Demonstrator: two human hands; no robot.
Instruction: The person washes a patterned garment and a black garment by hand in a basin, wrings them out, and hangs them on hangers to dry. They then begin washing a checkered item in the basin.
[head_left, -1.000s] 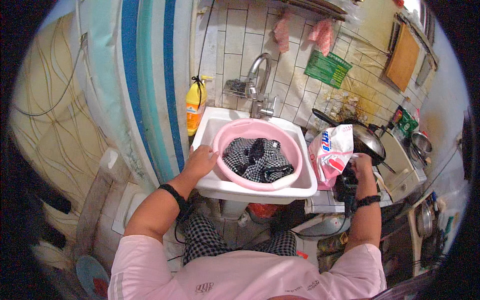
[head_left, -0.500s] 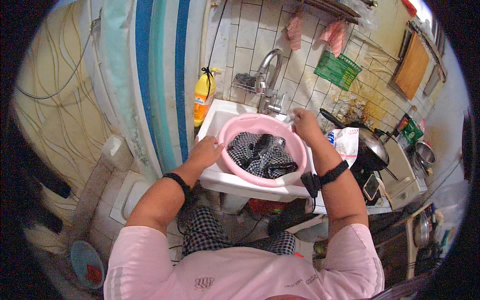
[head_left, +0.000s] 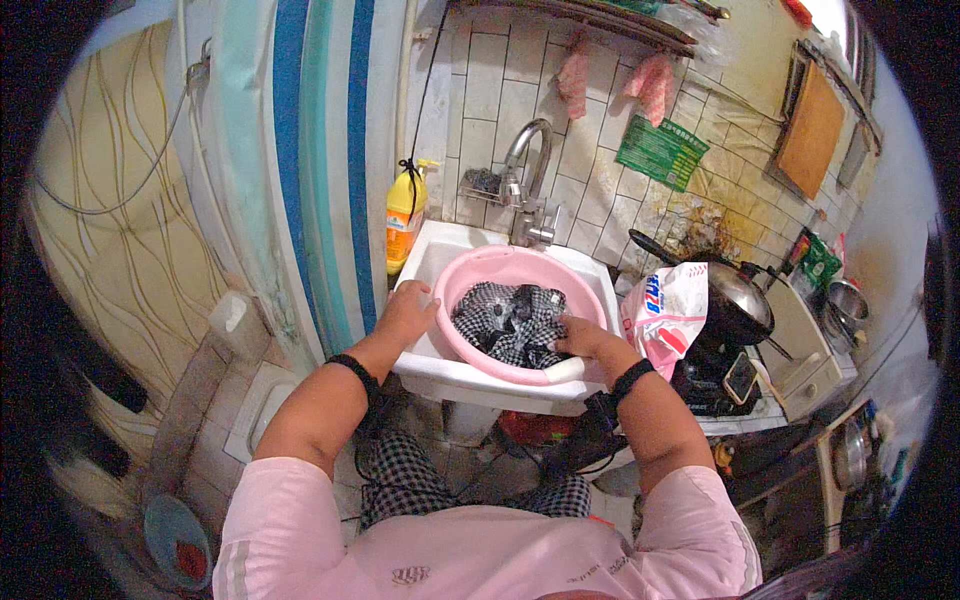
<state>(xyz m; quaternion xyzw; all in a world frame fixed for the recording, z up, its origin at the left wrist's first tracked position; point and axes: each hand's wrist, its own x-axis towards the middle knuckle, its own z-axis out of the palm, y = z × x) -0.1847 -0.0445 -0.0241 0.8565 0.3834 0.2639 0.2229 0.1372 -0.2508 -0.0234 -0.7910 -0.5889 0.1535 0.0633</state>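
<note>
A round pink basin (head_left: 465, 262) rests in the white sink (head_left: 428, 262), with black-and-white checked cloth (head_left: 497, 318) bunched up inside it. My left hand (head_left: 404, 312) is at the basin's left rim, its fingers bent against the edge. Over the right rim reaches my right hand (head_left: 588, 340), its thumb and fingers closing on the right side of the cloth; the fingertips are partly hidden in the folds. Behind the basin stands a chrome faucet (head_left: 540, 160).
A white and pink plastic packet (head_left: 668, 305) stands right of the sink, beside a lidded wok (head_left: 738, 302) and a phone (head_left: 741, 378). A yellow pump bottle (head_left: 405, 218) is at the sink's back left. Pink cloths (head_left: 652, 88) hang on the tiled wall.
My right hand has come down from beyond the basin's right rim, where something see-through was at its fingers, onto the cloth. The cloth's folds have shifted. My left hand stays by the left rim.
</note>
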